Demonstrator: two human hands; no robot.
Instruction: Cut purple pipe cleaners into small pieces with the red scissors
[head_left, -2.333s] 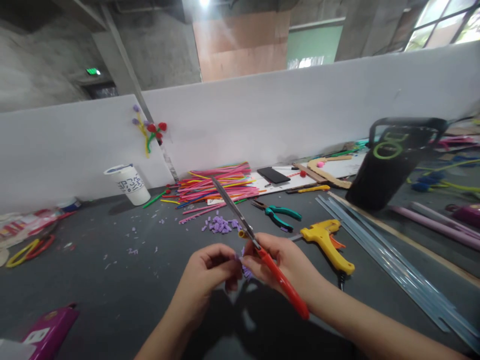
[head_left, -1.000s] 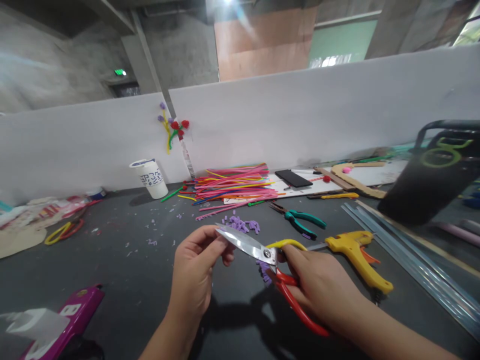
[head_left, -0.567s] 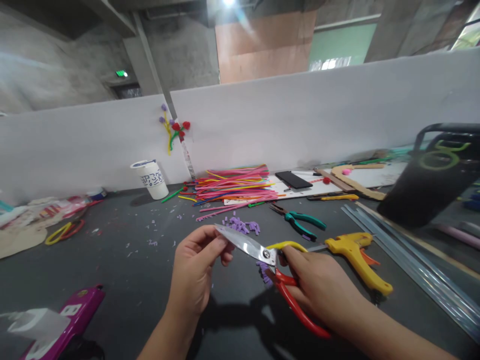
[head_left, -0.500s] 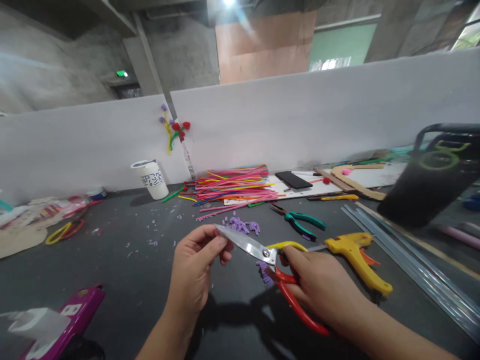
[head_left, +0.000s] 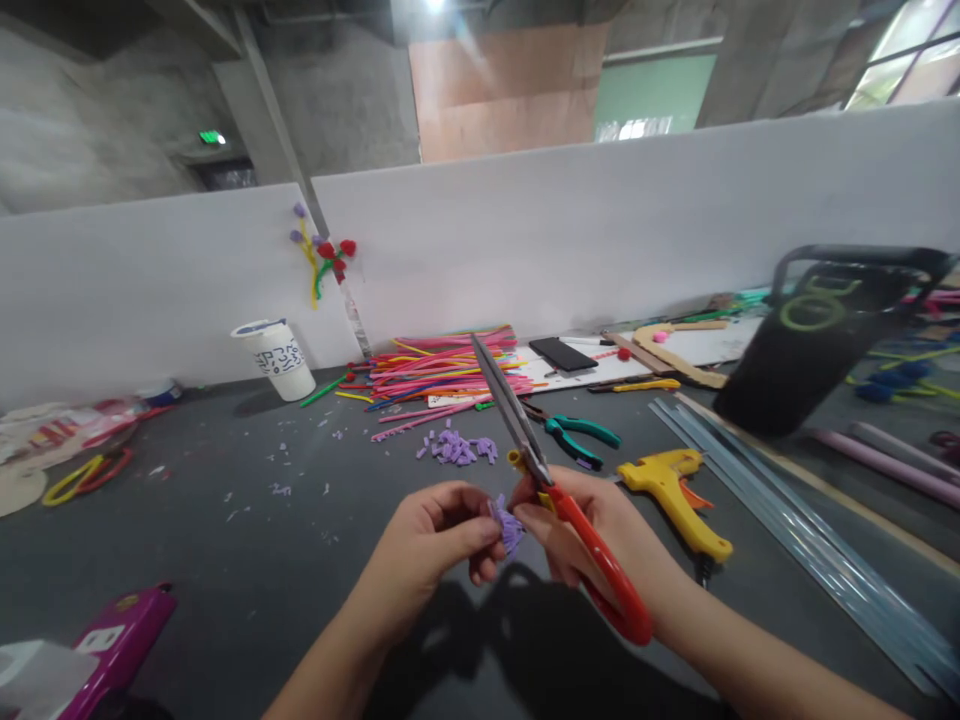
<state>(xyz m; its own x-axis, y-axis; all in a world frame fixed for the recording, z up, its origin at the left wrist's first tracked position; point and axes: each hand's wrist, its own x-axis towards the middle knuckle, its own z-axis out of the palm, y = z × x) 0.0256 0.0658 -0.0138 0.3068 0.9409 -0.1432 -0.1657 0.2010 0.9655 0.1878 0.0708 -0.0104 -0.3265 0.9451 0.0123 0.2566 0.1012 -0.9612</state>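
My right hand [head_left: 592, 530] is closed round the red and yellow handles of a pair of scissors [head_left: 525, 440], whose shut blades point up and away from me. Its fingertips also touch a small purple fuzzy piece [head_left: 510, 522] held between both hands. My left hand [head_left: 439, 545] pinches that purple piece from the left with thumb and fingers. Both hands hover just above the dark table [head_left: 225, 560] near its front edge.
Purple cuttings [head_left: 457, 448] lie beyond my hands, with a pile of coloured pipe cleaners [head_left: 442, 375] behind. Green pliers [head_left: 574, 440] and a yellow glue gun [head_left: 675, 490] lie to the right, beside clear glue sticks [head_left: 787, 530]. A paper cup [head_left: 274, 358], a black bucket [head_left: 817, 335], a magenta object [head_left: 112, 645].
The scissors have swung from lying sideways, tip at my left fingers, to pointing up and away. My left hand has let go of the blade tip and now pinches the purple piece.
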